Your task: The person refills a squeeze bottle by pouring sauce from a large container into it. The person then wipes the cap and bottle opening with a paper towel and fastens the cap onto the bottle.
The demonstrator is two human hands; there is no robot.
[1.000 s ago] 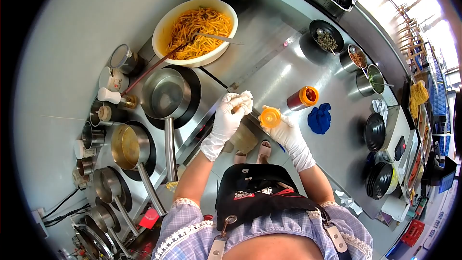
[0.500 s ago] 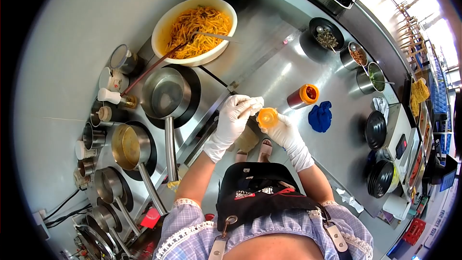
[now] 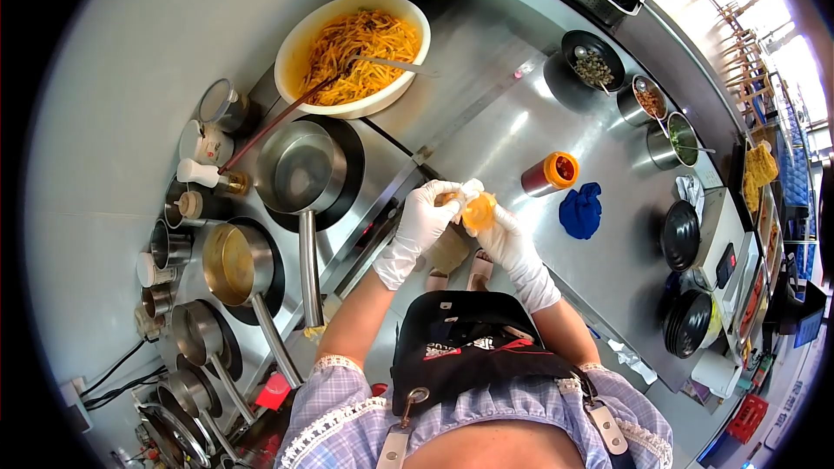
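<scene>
My right hand (image 3: 508, 245), in a white glove, holds an orange, translucent lid (image 3: 479, 213) with its inner side facing up. A crumpled white tissue (image 3: 470, 188) is pinched in my gloved left hand (image 3: 426, 224) and touches the lid's left edge. To the right, on the steel counter (image 3: 469, 122), stands an open jar (image 3: 539, 179) with an orange rim and dark red contents. Beside the jar lies a crumpled blue cloth (image 3: 580, 211).
A white bowl (image 3: 287, 61) of orange shreds holds tongs at the upper left. Pans with long handles, such as a steel pot (image 3: 300, 167), line the left. Black dishes (image 3: 680, 235) and small steel pots (image 3: 662, 146) stand at the right.
My left hand has moved right and slightly down, bringing the tissue against the lid. My right hand has drawn slightly left with the lid, which has tilted.
</scene>
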